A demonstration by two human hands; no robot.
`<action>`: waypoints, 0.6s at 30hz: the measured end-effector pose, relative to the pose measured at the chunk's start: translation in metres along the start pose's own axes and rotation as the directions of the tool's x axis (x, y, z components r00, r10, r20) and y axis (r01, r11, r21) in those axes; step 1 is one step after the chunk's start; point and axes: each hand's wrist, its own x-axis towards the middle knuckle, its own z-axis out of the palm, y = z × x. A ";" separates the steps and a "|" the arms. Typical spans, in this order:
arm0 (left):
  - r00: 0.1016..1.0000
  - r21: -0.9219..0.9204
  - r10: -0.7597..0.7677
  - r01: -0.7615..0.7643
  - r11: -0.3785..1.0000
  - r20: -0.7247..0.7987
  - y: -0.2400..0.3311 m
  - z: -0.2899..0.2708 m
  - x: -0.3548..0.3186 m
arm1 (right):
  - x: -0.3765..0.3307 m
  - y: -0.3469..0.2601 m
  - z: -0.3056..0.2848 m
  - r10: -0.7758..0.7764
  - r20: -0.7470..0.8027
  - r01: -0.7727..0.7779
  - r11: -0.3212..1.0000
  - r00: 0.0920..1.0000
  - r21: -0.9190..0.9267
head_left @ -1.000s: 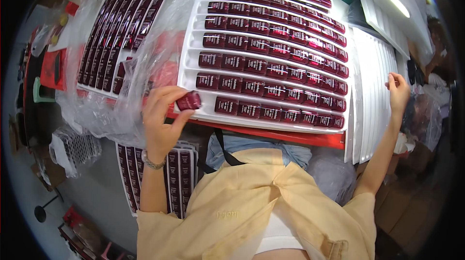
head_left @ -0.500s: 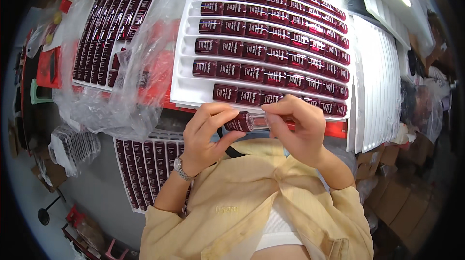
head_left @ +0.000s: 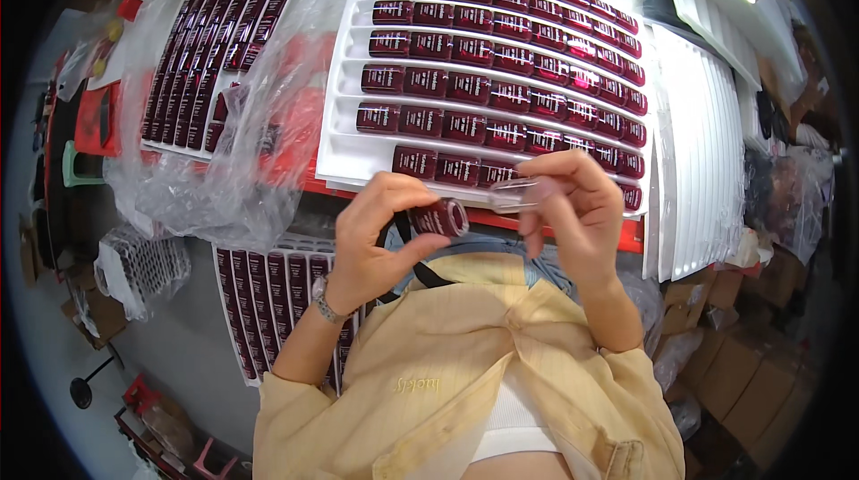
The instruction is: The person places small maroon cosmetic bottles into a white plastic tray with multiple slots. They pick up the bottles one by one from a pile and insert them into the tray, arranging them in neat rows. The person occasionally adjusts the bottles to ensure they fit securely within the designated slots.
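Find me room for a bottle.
Free: the main tray's near-left corner, between its left rim and the front row; the bare white trays, beside its right edge. Crowded: the other bottle rows and the left tray, partly under plastic.

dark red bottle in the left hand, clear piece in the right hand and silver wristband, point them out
Dark red bottle [head_left: 434, 219]: head view, on its side wall.
Clear piece [head_left: 513, 197]: head view, middle of its length.
Silver wristband [head_left: 323, 297]: head view, on its band.

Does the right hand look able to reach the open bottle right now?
Probably yes: the left hand holds the red bottle, mouth turned toward the right hand, with nothing visible between, though that hand holds a clear cap.
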 end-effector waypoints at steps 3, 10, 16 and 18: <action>0.982 0.360 0.121 -0.062 0.931 -0.144 -0.006 -0.025 0.019 | -0.002 0.001 -0.016 -0.029 -0.119 0.031 0.999 0.993 0.018; 0.985 0.392 -0.084 0.020 0.920 0.148 -0.038 -0.052 0.021 | 0.018 0.010 -0.016 0.028 -0.035 -0.011 0.909 0.999 0.416; 0.967 0.557 0.163 -0.028 0.830 -0.195 -0.042 -0.124 0.036 | 0.097 -0.018 0.018 0.187 0.103 -0.211 0.770 0.977 0.603; 0.776 0.396 0.011 0.310 0.864 -0.631 -0.072 -0.177 0.027 | 0.136 -0.027 0.032 0.103 0.211 -0.188 0.879 0.972 0.438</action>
